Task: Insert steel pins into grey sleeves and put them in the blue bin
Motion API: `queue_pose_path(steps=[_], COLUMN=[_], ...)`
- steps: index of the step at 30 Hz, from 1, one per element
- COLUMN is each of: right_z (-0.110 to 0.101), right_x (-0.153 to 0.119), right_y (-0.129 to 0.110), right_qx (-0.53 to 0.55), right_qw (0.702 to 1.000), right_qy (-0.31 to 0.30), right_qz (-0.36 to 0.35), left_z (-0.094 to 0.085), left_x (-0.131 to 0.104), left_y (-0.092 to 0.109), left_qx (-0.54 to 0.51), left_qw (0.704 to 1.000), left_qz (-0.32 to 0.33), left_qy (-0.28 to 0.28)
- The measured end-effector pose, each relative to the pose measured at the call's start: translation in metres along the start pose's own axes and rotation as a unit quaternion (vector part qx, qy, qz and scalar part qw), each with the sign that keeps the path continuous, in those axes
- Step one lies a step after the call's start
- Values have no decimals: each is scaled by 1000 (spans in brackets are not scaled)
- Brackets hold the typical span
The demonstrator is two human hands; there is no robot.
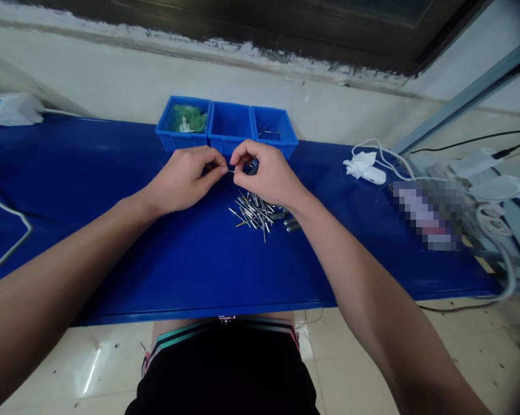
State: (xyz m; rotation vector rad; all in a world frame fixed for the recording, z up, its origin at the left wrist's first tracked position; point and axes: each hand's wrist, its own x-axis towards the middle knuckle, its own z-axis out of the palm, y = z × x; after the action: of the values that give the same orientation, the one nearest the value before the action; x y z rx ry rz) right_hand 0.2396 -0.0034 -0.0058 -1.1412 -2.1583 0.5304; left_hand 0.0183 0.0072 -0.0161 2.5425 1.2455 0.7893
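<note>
Rivets point(252, 212) lay heaped on the bench point(191, 259), likely for easy reach, near your left hand point(184, 177), pinched closed on a thin pin point(231, 170), and your right hand point(271, 174), half-curled, its grip unclear.

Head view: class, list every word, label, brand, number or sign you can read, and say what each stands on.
None can be read.
Small lit marks below the table's front edge: too small.
Pixelated item at right: blurred out.
Metal pieces in the pile: no legible marking.
Blue bins: no legible lettering.
</note>
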Motion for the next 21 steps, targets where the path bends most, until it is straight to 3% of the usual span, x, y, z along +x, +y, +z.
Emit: queue_pose_path(steps=[9, 15, 18, 21], right_z=[-5, -3, -7, -16], right_x=[-2, -1, 1, 5], right_y=[-7, -5, -2, -1], right_qx=[-64, -5, 102, 229], right_qw=[998, 1000, 994, 964], right_qy=[-5, -24, 38, 118], right_qz=[-15, 3, 24, 68], left_z=[-4, -3, -1, 3], left_x=[-1, -3, -3, -3], left_y=[7, 14, 12, 7], left_qx=[10, 18, 30, 48], left_qw=[999, 998, 999, 998], left_qz=[-10, -33, -19, 42], left_qy=[36, 58, 37, -22])
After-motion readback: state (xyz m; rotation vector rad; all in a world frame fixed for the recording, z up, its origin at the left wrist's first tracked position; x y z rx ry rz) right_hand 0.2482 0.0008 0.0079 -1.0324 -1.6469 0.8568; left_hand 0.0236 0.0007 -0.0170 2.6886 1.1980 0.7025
